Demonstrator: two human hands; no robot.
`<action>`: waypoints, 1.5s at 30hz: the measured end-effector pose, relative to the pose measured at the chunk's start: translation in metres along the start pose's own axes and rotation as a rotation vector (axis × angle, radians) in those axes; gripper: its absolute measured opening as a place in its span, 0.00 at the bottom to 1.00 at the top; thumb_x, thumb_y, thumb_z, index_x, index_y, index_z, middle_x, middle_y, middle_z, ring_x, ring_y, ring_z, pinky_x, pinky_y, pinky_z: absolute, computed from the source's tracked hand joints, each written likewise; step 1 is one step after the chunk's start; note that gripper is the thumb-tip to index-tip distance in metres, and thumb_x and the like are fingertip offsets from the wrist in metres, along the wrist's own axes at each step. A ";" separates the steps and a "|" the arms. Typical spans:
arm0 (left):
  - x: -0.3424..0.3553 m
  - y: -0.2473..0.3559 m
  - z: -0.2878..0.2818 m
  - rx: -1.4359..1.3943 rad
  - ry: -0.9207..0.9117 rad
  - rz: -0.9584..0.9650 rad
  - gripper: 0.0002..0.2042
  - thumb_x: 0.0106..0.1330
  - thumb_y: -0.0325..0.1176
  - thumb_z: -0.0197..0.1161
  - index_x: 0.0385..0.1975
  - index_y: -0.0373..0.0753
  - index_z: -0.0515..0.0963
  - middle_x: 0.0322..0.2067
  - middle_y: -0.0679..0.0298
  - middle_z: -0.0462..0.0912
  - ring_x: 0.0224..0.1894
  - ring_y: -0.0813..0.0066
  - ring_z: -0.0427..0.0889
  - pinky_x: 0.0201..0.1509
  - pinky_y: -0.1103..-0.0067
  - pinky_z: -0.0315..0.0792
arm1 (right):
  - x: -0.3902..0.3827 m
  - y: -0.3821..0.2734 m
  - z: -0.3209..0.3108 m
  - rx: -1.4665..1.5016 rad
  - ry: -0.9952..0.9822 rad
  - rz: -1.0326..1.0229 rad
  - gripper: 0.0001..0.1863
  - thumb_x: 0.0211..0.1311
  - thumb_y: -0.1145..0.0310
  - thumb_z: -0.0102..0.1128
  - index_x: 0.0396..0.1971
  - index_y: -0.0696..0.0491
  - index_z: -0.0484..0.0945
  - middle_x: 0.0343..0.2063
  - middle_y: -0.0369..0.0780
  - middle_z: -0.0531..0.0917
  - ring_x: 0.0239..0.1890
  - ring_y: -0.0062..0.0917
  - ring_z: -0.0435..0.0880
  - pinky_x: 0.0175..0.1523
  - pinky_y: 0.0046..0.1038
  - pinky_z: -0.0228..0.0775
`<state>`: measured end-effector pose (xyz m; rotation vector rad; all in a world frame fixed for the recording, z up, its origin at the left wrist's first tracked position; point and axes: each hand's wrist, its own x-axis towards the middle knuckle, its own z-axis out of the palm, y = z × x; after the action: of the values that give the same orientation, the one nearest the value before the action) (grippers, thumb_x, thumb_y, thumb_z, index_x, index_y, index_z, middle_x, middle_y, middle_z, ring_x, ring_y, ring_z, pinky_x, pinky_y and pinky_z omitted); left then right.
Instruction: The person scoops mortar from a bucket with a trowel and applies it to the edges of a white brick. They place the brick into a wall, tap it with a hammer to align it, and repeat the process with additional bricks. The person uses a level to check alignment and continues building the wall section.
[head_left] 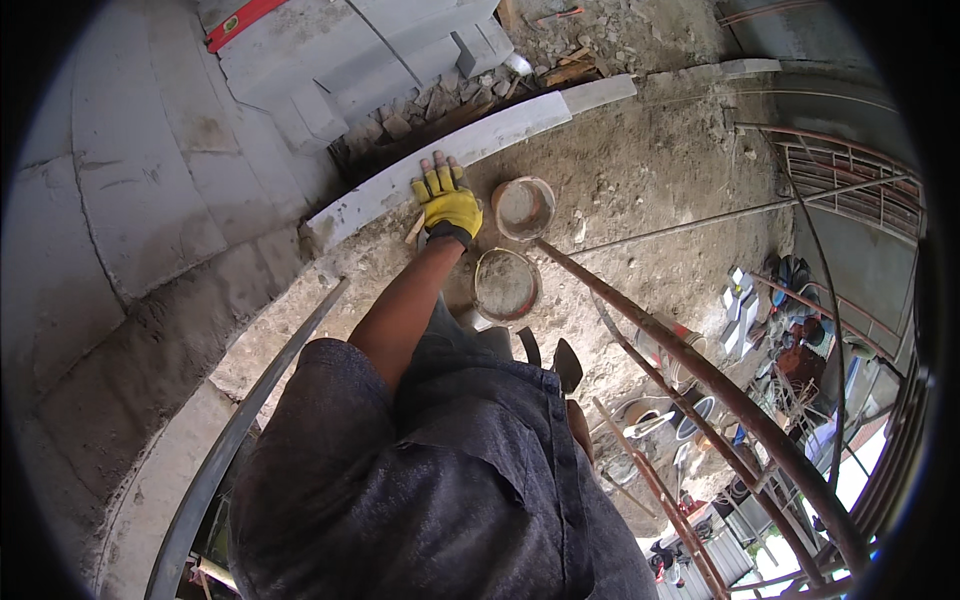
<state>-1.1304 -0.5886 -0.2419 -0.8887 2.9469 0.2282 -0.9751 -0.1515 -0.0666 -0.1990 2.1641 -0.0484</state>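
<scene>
My left hand, in a yellow fingerless-tipped glove with a dark cuff, reaches forward with its fingers stretched out. It lies on the near edge of a long pale stone or concrete block, with nothing gripped. Just right of the glove stands a round bucket with greyish material inside. A second bucket with similar contents stands closer to me. A sliver of my right arm or hand shows beside my dark shirt; its fingers are hidden. Near it a dark, blade-shaped thing sticks out; I cannot tell whether I hold it.
Large grey slabs lie to the left, with a red level on them. Rubble fills the gap behind the pale block. Rusty poles cross the right side. Buckets and tools clutter the lower right.
</scene>
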 end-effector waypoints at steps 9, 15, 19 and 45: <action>-0.058 -0.031 -0.034 -0.136 -0.059 0.061 0.43 0.58 0.51 0.63 0.72 0.36 0.61 0.77 0.51 0.50 0.78 0.48 0.47 0.76 0.48 0.43 | 0.206 -0.181 -0.132 0.193 0.670 -0.618 0.21 0.63 0.70 0.59 0.55 0.56 0.69 0.46 0.55 0.76 0.39 0.58 0.80 0.44 0.51 0.75; -0.075 -0.108 -0.049 0.136 -0.098 -0.140 0.46 0.56 0.53 0.67 0.72 0.34 0.59 0.76 0.46 0.50 0.77 0.45 0.50 0.74 0.51 0.48 | 0.348 -0.199 -0.146 0.031 0.513 -0.461 0.23 0.63 0.65 0.62 0.56 0.53 0.68 0.39 0.55 0.81 0.40 0.56 0.82 0.41 0.54 0.75; -0.084 -0.113 -0.034 0.188 -0.139 -0.146 0.49 0.55 0.53 0.69 0.74 0.33 0.56 0.76 0.46 0.50 0.77 0.46 0.52 0.73 0.53 0.52 | 0.368 -0.224 -0.097 0.035 0.421 -0.537 0.19 0.61 0.64 0.59 0.51 0.52 0.69 0.31 0.55 0.85 0.37 0.57 0.84 0.43 0.55 0.75; -0.091 -0.100 -0.024 0.097 -0.057 -0.229 0.43 0.57 0.54 0.67 0.71 0.39 0.64 0.77 0.52 0.52 0.77 0.48 0.54 0.70 0.45 0.54 | 0.296 -0.323 -0.050 -0.173 0.367 -0.640 0.17 0.61 0.70 0.58 0.48 0.55 0.67 0.34 0.56 0.84 0.39 0.54 0.86 0.42 0.54 0.76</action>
<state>-0.9995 -0.6246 -0.2224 -1.1712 2.7471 0.0970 -1.1401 -0.5198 -0.2439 -1.0460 2.3773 -0.2809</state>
